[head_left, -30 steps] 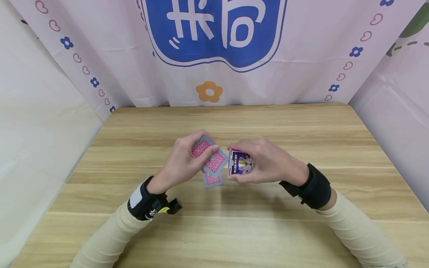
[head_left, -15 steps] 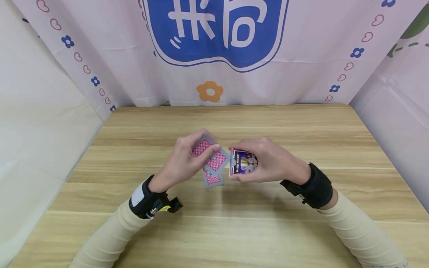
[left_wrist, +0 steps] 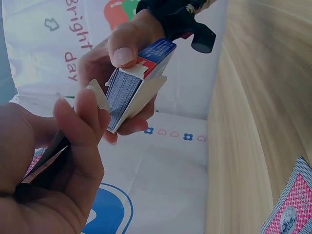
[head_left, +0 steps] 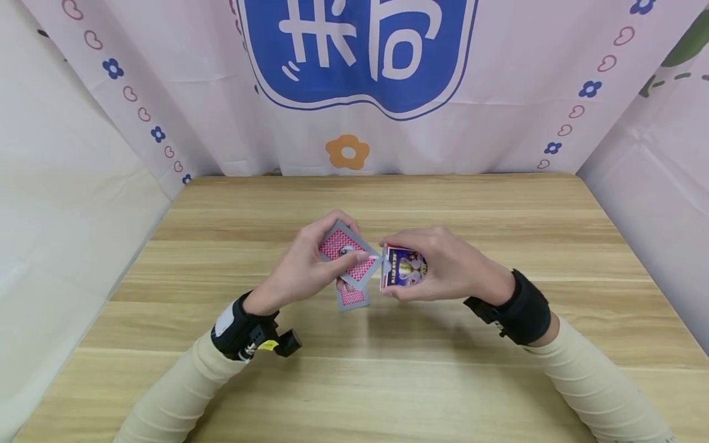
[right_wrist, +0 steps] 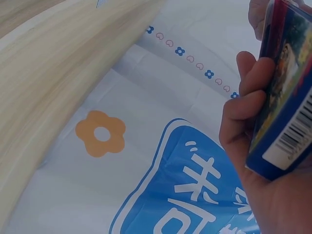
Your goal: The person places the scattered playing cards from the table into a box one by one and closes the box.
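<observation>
My left hand (head_left: 307, 264) grips a playing card (head_left: 340, 243) with a pink checked back and grey border, thumb pressed on its face-down top. Below it another such card (head_left: 352, 299) lies on the table, partly hidden by the hand and the held card. My right hand (head_left: 445, 264) holds a blue playing-card box (head_left: 404, 267) with a trophy picture, its end close to the held card's corner. In the left wrist view that end is unfolded, and a stack of card edges (left_wrist: 123, 95) fills the box. A barcode label (right_wrist: 295, 134) shows in the right wrist view.
The wood-grain table (head_left: 388, 381) stretches around both hands. A white curtain (head_left: 194, 111) with a blue emblem hangs behind the far edge, and pale sheets (head_left: 72, 203) close off the sides. A black camera (head_left: 288, 343) juts from the left wrist band.
My left thumb has slid to the right along the held card, uncovering the small picture at its middle. The right hand and box have shifted very slightly to the right.
</observation>
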Motion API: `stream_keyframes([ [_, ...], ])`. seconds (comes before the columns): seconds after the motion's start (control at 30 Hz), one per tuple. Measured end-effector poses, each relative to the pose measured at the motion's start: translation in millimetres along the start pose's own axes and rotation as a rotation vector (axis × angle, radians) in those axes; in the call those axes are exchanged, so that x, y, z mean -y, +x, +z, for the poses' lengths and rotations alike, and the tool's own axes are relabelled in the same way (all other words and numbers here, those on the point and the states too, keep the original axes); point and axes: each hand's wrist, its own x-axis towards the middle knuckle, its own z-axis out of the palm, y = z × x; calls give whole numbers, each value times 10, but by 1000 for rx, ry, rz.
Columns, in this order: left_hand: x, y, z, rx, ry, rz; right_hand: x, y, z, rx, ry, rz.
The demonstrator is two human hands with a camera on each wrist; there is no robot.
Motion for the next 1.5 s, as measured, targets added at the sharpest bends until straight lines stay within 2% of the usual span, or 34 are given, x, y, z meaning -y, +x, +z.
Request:
stream_keyframes([
  [0.07,-65,-4,-6,-4,-2,-4,6,9,-6,1,8,-9],
  [0.2,-92,-12,-15,-13,11,-19,21,28,-14,2,18,-18],
  [0.4,-10,-13,-3,-33,-16,-10,36,30,-13,8,6,-24],
  [0.57,-28,-12,-8,13,-67,-61,30,8,-17,-7,1,-5],
  [0.6,-84,-10,-11,19,-69,-74,28,5,-20,-11,3,-1],
  [0.67,-94,-8,-15,23,-84,-86,26,2,-27,-22,1,5],
  [0.83,-111,-8,-20,0,-68,-88,27,15,-34,-25,-4,-3],
  [1.0,-113,-12,-9,14,-81,-105,28,17,-24,-17,-4,-11],
  [1.27,-124,-12,-6,36,-76,-91,17,8,-20,-18,-2,-3],
  [1.4,-71,-21,-3,40,-69,-87,22,10,-25,-15,2,-3],
  [1.5,46,-29,7,41,-80,-91,24,12,-26,-15,4,-5],
])
